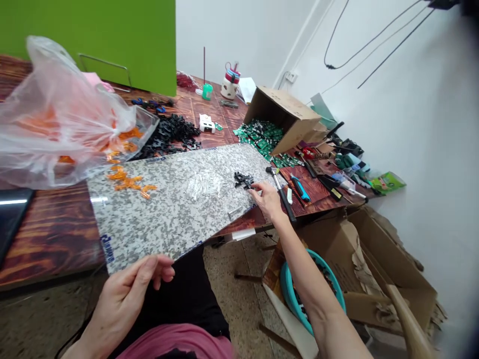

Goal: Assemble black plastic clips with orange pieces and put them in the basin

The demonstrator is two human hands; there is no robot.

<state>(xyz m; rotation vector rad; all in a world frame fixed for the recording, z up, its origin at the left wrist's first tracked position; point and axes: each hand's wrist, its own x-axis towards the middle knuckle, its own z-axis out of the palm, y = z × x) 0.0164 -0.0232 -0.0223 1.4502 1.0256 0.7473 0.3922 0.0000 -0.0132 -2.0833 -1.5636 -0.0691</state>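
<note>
My right hand [266, 200] reaches to the right side of the grey speckled board [168, 214]. Its fingertips close at the edge of a small pile of black plastic parts [242, 178], apparently pinching one; the fingers partly hide it. Off the board's near left edge hovers my left hand [130, 286], fingers loosely curled and apart, nothing visible in them. A heap of clear plastic pieces [205, 182] lies mid-board, with a clear stick-like piece [235, 212] nearer the edge. Orange translucent parts [127, 180] are scattered at the board's left.
A plastic bag [63, 119] of orange parts stands at left, beside a larger black pile [168, 132]. Green circuit boards [262, 133] spill from a tipped cardboard box [286, 112]. A hammer-like tool [281, 194] and blue cutter [300, 187] lie right. Below is a turquoise tub [290, 294].
</note>
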